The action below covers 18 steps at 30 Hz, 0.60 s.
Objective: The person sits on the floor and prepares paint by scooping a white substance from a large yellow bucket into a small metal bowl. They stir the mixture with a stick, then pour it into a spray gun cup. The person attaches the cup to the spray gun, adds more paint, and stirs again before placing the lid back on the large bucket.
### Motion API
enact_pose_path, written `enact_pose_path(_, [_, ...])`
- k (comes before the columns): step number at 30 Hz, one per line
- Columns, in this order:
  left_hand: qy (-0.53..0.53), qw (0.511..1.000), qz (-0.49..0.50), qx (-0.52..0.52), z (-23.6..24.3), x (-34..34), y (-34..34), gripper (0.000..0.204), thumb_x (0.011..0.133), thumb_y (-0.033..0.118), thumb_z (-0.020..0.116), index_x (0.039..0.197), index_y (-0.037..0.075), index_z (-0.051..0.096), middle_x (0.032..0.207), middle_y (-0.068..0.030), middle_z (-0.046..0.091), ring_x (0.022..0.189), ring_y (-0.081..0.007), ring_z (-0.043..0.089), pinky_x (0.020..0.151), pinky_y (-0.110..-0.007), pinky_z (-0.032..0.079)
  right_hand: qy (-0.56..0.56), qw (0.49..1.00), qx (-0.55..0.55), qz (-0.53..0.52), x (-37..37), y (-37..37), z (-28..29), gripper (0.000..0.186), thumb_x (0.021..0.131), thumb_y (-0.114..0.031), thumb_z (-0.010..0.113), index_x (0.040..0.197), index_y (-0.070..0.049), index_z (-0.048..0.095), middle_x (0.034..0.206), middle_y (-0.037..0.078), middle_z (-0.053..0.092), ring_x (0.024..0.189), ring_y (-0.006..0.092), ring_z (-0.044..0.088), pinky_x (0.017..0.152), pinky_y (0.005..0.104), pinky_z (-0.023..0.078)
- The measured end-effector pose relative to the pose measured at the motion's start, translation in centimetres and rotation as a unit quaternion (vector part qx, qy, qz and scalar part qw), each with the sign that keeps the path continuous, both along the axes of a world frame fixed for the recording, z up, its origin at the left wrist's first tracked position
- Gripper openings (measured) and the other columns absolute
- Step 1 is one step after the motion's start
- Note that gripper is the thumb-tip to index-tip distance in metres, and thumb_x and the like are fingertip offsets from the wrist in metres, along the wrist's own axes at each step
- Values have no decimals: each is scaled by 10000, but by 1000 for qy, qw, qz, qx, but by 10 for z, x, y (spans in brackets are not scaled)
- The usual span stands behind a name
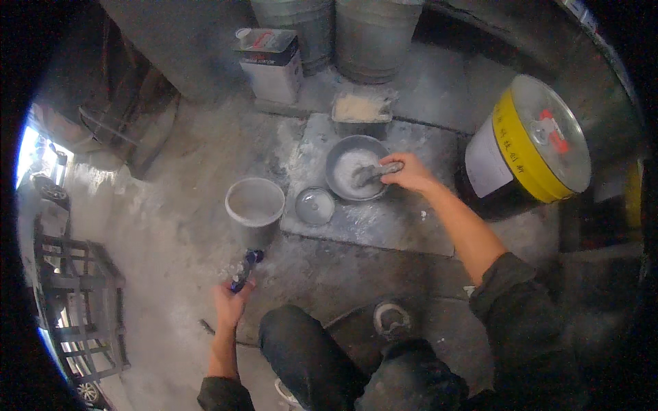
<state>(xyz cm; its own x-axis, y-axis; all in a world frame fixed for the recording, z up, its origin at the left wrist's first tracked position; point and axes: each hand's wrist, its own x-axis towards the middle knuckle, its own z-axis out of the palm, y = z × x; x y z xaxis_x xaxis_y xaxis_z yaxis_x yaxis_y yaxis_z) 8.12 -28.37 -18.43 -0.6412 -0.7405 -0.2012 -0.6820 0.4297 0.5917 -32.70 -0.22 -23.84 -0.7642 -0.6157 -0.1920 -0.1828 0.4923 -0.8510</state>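
Observation:
My left hand [232, 296] is closed round the dark blue handle [245, 268] of a deep grey dipper [255, 231]. The dipper has a round, pale rim, and its mouth faces up. My right hand [410, 172] grips a short grey tool caked with powder [373, 172], whose exact kind I cannot make out. Its far end is in the white powder [349, 166] inside a round dark bowl [334, 185]. Between dipper and bowl sits a small round dish [315, 206]. Beyond the bowl stands a rectangular container [360, 129] with pale tan material in it.
The bowl and dish rest on a powder-stained board [384, 229] on the floor. At right stands a large drum [524, 147] with a yellow band. A rectangular can [272, 68] and grey barrels [377, 41] stand at the back. A metal rack [82, 308] is at left.

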Motion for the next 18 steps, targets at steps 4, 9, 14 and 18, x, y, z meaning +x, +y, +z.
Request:
enact_pose_path(4, [40, 998, -39, 27, -29, 18, 10, 374, 753, 307, 785, 706, -23, 616, 515, -74, 458, 520, -170, 411, 518, -372, 372, 253, 965, 65, -30, 18, 64, 75, 548, 691, -216, 800, 1193, -90, 619, 1085, 86, 633, 954, 203, 606, 809, 348, 498])
enact_pose_path(9, [42, 986, -122, 108, -46, 34, 21, 201, 721, 135, 737, 812, -32, 671, 575, -102, 565, 537, -164, 503, 535, -343, 426, 407, 899, -53, -152, 27, 138, 207, 238, 836, -129, 672, 1057, -42, 680, 953, 80, 665, 845, 158, 628, 729, 290, 499])
enact_pose_path(14, [53, 973, -141, 178, -73, 28, 29, 252, 670, 73, 703, 911, 3, 681, 673, -125, 651, 594, -156, 608, 575, -328, 489, 448, 854, 167, -205, -71, 245, 253, 319, 912, -306, 606, 996, -14, 704, 820, 106, 700, 779, 151, 684, 699, 294, 518])
enact_pose_path(18, [66, 963, -244, 99, -86, 27, 19, 318, 636, 174, 744, 912, 30, 682, 713, -151, 658, 601, -248, 627, 623, -336, 511, 182, 923, 273, -200, -111, 257, 243, 429, 929, -375, 582, 869, 32, 702, 588, 111, 634, 491, 180, 627, 454, 340, 472])
